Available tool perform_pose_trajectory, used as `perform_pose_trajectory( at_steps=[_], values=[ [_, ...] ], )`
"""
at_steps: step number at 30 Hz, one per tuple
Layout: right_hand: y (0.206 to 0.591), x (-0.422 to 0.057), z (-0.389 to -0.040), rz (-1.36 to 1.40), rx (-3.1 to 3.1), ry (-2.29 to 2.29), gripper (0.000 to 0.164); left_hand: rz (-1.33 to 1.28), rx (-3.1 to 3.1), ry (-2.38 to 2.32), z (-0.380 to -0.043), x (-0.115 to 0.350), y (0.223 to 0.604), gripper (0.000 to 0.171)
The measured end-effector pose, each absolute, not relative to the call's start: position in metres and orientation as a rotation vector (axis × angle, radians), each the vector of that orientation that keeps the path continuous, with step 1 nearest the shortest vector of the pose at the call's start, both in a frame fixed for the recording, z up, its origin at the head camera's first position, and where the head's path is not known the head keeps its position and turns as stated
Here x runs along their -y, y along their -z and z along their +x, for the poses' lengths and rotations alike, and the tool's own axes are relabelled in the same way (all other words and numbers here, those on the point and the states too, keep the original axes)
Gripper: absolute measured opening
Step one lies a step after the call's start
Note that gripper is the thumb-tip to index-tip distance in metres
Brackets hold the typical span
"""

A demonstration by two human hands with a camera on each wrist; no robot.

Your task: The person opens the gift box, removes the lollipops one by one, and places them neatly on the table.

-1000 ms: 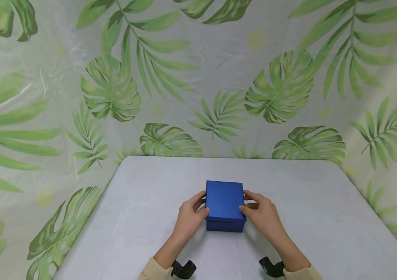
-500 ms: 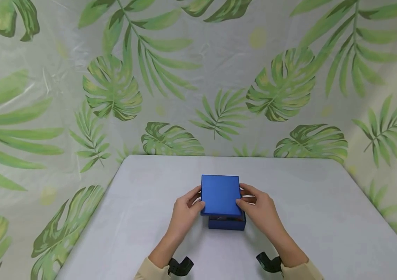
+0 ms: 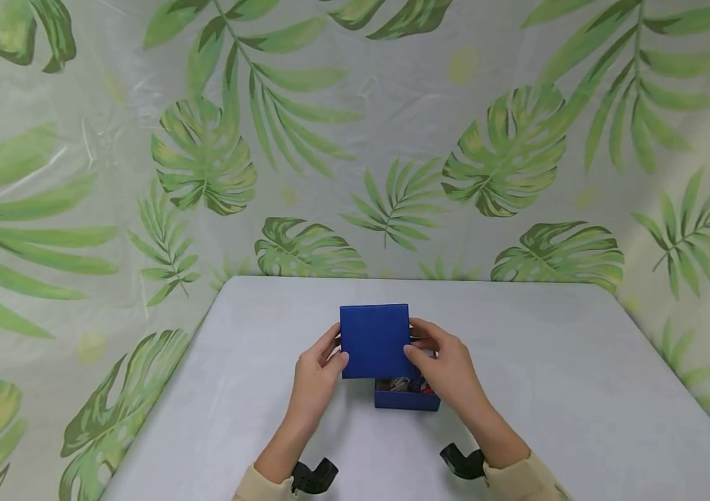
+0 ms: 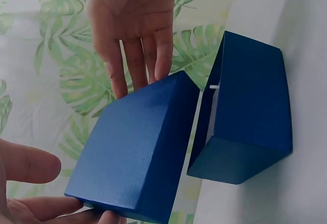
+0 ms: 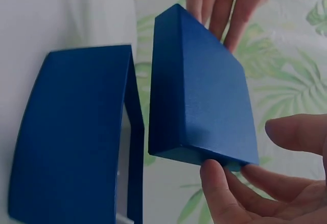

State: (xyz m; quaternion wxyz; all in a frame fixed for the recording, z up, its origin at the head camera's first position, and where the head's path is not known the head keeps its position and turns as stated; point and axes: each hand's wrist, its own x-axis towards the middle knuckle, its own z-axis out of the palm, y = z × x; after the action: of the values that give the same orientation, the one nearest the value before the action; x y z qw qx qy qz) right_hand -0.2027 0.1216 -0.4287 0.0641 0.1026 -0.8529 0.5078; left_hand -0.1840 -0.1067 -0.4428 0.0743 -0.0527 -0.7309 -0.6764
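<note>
Both hands hold a blue box lid [image 3: 374, 341] between them, raised and tilted up. My left hand [image 3: 314, 379] grips its left side and my right hand [image 3: 449, 362] its right side, thumbs toward the near corners. Just below and to the right, the matching blue box base [image 3: 406, 401] stands on the table with its top uncovered. Small mixed items [image 3: 400, 384], some red and some brownish, show inside it, partly hidden by the lid and the right hand. In the left wrist view a gap separates the lid [image 4: 133, 142] from the base [image 4: 253, 111].
A white-covered table [image 3: 555, 390] spreads around the box. Behind it hangs a pale backdrop [image 3: 405, 111] printed with green leaves. Dark wrist mounts [image 3: 315, 476] sit at both cuffs.
The lid has come off the base, lifted up and moved left by both hands, and now tilts upward. The base stays on the table, its contents now showing.
</note>
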Motion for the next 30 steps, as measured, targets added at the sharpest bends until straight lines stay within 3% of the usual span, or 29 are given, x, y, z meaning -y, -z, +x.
perform_pose_trajectory(
  at_steps=[18,30],
  values=[
    [0.425,-0.073,-0.207,0.389,2.539,-1.667,0.057,-0.023,2.173,1.885,-0.18,0.135,0.437,0.063],
    [0.436,-0.044,-0.207,0.517,2.463,-1.827,0.064,0.027,2.111,1.897,-0.179,0.154,0.443,0.059]
  ],
)
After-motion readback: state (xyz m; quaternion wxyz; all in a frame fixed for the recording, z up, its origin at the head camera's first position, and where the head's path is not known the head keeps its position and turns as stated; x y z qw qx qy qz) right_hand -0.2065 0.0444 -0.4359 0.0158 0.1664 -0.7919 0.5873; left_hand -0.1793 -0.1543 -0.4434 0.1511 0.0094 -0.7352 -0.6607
